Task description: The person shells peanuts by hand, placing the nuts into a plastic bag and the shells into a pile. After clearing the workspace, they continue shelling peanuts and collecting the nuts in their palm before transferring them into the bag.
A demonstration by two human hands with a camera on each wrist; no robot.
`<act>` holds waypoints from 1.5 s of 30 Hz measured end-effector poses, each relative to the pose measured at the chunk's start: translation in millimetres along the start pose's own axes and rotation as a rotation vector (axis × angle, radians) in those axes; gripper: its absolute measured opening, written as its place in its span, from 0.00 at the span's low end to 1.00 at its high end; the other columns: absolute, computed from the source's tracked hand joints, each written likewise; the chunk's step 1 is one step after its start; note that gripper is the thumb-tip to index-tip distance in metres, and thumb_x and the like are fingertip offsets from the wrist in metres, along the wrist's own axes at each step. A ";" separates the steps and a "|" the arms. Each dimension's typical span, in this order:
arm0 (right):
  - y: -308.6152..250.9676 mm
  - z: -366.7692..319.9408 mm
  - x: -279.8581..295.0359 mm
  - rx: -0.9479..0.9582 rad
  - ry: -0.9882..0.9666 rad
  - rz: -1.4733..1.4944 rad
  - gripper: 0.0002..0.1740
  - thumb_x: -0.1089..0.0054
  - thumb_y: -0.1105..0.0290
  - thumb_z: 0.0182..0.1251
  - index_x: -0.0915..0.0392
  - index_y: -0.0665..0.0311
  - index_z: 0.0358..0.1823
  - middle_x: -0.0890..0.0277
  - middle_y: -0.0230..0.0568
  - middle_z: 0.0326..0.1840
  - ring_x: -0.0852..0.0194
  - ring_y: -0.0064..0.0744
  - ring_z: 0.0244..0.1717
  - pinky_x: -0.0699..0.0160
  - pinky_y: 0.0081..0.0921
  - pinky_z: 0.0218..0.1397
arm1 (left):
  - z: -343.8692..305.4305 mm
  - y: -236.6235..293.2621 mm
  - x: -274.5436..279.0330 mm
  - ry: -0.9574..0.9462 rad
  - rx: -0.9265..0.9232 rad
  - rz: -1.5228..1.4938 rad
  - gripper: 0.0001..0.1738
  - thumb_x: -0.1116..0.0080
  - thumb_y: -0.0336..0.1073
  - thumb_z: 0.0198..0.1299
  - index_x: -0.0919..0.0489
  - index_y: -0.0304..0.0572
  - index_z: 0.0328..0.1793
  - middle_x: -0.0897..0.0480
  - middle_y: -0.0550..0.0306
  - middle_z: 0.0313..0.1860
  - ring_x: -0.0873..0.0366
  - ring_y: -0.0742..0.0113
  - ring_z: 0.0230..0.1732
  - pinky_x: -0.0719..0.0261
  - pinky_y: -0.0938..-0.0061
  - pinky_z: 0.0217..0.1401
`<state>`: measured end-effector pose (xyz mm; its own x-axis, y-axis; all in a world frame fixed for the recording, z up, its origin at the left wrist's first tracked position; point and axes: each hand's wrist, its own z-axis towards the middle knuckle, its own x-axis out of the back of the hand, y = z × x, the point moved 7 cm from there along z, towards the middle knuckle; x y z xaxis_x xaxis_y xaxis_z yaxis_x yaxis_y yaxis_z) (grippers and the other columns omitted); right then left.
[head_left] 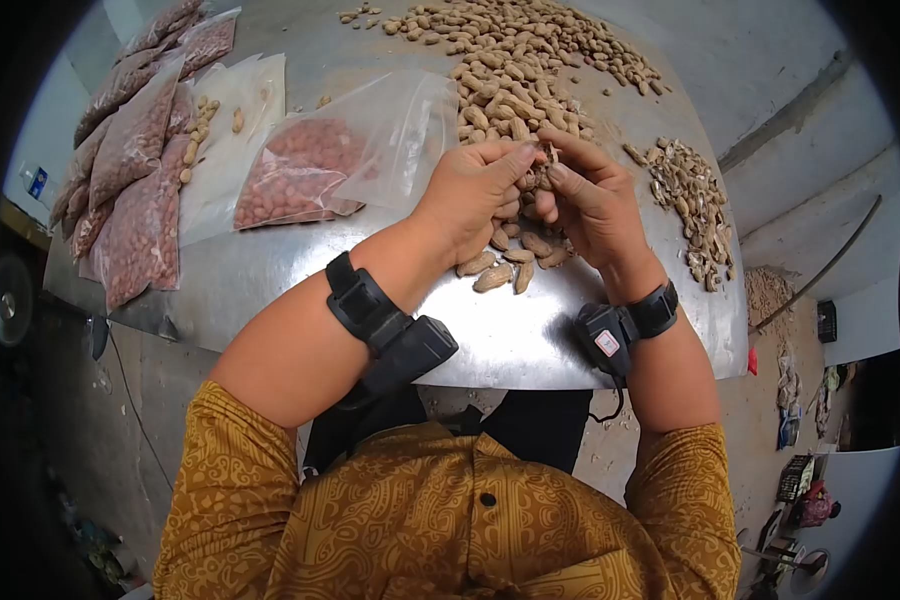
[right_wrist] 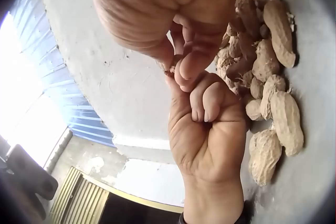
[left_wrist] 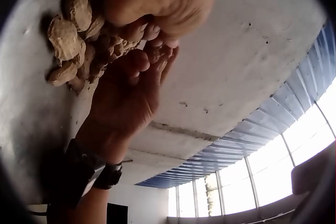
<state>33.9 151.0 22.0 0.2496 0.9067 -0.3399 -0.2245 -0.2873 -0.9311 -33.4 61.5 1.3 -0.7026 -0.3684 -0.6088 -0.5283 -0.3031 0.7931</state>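
Both hands meet over a heap of unshelled peanuts (head_left: 515,95) on a metal table (head_left: 370,270). A peanut (right_wrist: 172,69), mostly covered by fingers, is pinched between the thumbs and fingertips of my left hand (head_left: 470,195) and my right hand (head_left: 602,205). The remaining fingers of the left hand are curled inward in the right wrist view. Loose peanuts (head_left: 500,275) lie just below the hands, close to the wrists. In the left wrist view, more whole peanuts (left_wrist: 64,37) sit beside the fingers.
Left of the hands lies a clear bag (head_left: 305,165) part filled with pink shelled peanuts. Beyond it, filled bags (head_left: 140,225) are stacked at the table's left, beside flat empty bags (head_left: 240,130) with a few peanuts on top. Broken shells (head_left: 690,205) are piled by the right edge.
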 end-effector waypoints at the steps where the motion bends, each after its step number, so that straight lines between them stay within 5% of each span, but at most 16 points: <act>1: -1.0 -0.5 -0.5 0.001 0.008 -0.005 0.19 0.46 0.78 0.62 0.30 0.66 0.56 0.26 0.39 0.36 0.25 0.24 0.26 0.25 0.16 0.29 | -0.3 -0.2 -0.8 -0.006 0.004 -0.033 0.11 0.48 0.37 0.64 0.27 0.36 0.46 0.26 0.62 0.30 0.40 0.85 0.18 0.45 0.89 0.18; 5: -8.3 -3.2 -2.9 0.044 0.045 -0.282 0.18 0.47 0.80 0.62 0.28 0.67 0.54 0.27 0.36 0.36 0.26 0.21 0.26 0.25 0.15 0.29 | 2.7 -3.9 3.7 -0.004 0.028 -0.102 0.10 0.50 0.37 0.65 0.28 0.36 0.41 0.28 0.63 0.27 0.40 0.83 0.18 0.44 0.88 0.18; 8: -18.8 -6.9 -10.6 0.215 0.050 -0.527 0.17 0.46 0.81 0.59 0.25 0.64 0.51 0.26 0.35 0.35 0.26 0.22 0.28 0.25 0.16 0.31 | 4.1 -6.3 4.3 -0.019 0.064 -0.179 0.10 0.55 0.36 0.67 0.29 0.36 0.39 0.28 0.61 0.27 0.41 0.82 0.18 0.43 0.87 0.19; 11: -38.7 -12.5 -27.1 0.591 -0.014 -0.933 0.17 0.45 0.81 0.57 0.23 0.61 0.48 0.25 0.35 0.34 0.26 0.25 0.31 0.26 0.18 0.33 | 4.2 -7.4 3.6 -0.007 0.098 -0.213 0.10 0.59 0.35 0.67 0.29 0.37 0.37 0.28 0.59 0.27 0.41 0.81 0.17 0.42 0.86 0.19; 14: -42.0 -14.1 -30.1 0.633 -0.004 -0.971 0.16 0.44 0.82 0.55 0.22 0.60 0.46 0.26 0.37 0.32 0.26 0.29 0.33 0.26 0.21 0.34 | 3.4 -11.1 3.6 0.010 0.165 -0.252 0.11 0.61 0.34 0.67 0.30 0.37 0.35 0.30 0.60 0.26 0.42 0.81 0.17 0.43 0.86 0.19; 26: -42.1 -13.8 -26.6 0.602 -0.002 -0.965 0.16 0.44 0.81 0.54 0.22 0.61 0.46 0.26 0.38 0.34 0.26 0.30 0.34 0.26 0.21 0.37 | 2.1 -11.7 2.3 0.008 0.179 -0.278 0.10 0.59 0.34 0.66 0.30 0.37 0.35 0.30 0.60 0.26 0.43 0.81 0.17 0.44 0.86 0.18; 35: -25.5 -6.1 -2.4 0.211 0.059 -0.498 0.18 0.47 0.79 0.60 0.26 0.64 0.53 0.26 0.34 0.37 0.27 0.18 0.28 0.26 0.15 0.31 | 3.6 -9.5 2.5 -0.026 0.146 -0.285 0.11 0.57 0.34 0.66 0.27 0.32 0.41 0.27 0.59 0.26 0.43 0.82 0.15 0.44 0.86 0.18; 42: -42.9 1.7 42.0 0.303 0.266 -0.355 0.17 0.45 0.76 0.61 0.26 0.65 0.53 0.27 0.36 0.38 0.27 0.19 0.26 0.28 0.13 0.27 | -1.0 -1.9 3.2 0.055 0.133 -0.171 0.17 0.57 0.36 0.66 0.27 0.30 0.54 0.28 0.63 0.27 0.45 0.81 0.16 0.46 0.86 0.18; 45: -81.7 -10.8 80.5 0.424 0.581 -0.715 0.17 0.43 0.75 0.58 0.24 0.62 0.51 0.26 0.39 0.40 0.27 0.20 0.25 0.27 0.15 0.28 | -1.0 0.4 5.4 0.081 0.090 -0.162 0.17 0.57 0.37 0.66 0.27 0.30 0.53 0.28 0.63 0.27 0.45 0.81 0.17 0.45 0.86 0.19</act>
<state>82.5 244.2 69.3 0.8509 0.4998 0.1620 -0.1306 0.4998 -0.8563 -36.9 58.6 -1.7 -0.5662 -0.3914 -0.7254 -0.6747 -0.2856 0.6806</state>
